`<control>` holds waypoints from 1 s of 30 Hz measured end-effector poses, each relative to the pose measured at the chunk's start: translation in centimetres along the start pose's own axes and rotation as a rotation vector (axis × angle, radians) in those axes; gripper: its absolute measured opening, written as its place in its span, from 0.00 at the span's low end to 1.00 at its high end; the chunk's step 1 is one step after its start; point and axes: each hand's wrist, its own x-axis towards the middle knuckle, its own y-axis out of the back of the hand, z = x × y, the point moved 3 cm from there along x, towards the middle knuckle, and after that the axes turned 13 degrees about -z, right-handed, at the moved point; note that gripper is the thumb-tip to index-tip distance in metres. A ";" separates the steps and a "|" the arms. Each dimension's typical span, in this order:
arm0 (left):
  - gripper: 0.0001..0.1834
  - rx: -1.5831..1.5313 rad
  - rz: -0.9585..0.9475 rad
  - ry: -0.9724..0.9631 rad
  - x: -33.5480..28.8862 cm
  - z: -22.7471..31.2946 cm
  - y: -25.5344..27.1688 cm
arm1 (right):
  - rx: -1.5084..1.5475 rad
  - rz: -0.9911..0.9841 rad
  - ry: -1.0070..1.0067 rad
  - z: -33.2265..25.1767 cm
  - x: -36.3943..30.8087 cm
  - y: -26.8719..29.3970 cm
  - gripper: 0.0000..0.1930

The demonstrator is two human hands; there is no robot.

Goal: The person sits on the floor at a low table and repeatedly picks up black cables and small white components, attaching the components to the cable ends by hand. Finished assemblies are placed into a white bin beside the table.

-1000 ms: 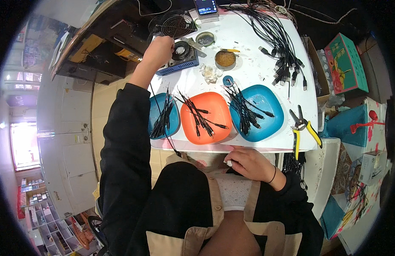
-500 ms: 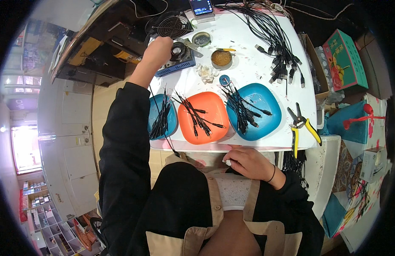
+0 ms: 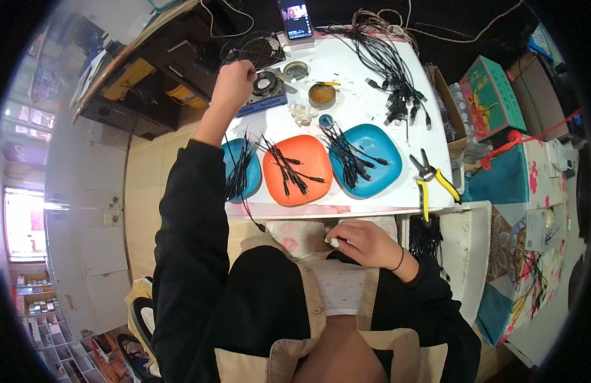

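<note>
My left hand (image 3: 234,86) is closed in a pinch at the left edge of a blue box-shaped device (image 3: 270,102) with a round black top (image 3: 265,83). A thin black cable (image 3: 247,205) hangs from behind my left forearm, its plug end below the table edge; the fingers' grip on it is partly hidden. My right hand (image 3: 372,244) rests near my lap, closed on a small white tissue wad (image 3: 334,242). In front of me stand a small blue tray (image 3: 254,182), an orange tray (image 3: 311,147) and a larger blue tray (image 3: 388,147), each holding short black cables.
Behind the trays are a round tin (image 3: 322,97) of brown paste, crumpled tissue (image 3: 303,114) and a phone (image 3: 296,20). Black USB cables (image 3: 401,96) lie at the far right. Yellow-handled wire strippers (image 3: 429,179) lie by the right edge. A fan (image 3: 262,52) stands behind the device.
The view has shifted, with the table sitting a little further left. My left hand has drawn slightly left, away from the device's round top. The right hand keeps the tissue.
</note>
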 end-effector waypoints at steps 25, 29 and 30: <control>0.27 -1.588 -0.305 -0.675 -21.8 27.0 0.4 | 0.461 0.849 0.220 -9.8 -13.0 5.7 0.13; 0.18 -1.412 -0.472 -0.401 -21.5 23.5 -3.0 | -0.157 1.101 0.028 -12.8 -24.9 7.4 0.12; 0.15 -1.418 -0.492 -0.340 -21.4 22.6 -4.0 | -0.184 1.112 -0.115 -12.6 -27.1 6.9 0.12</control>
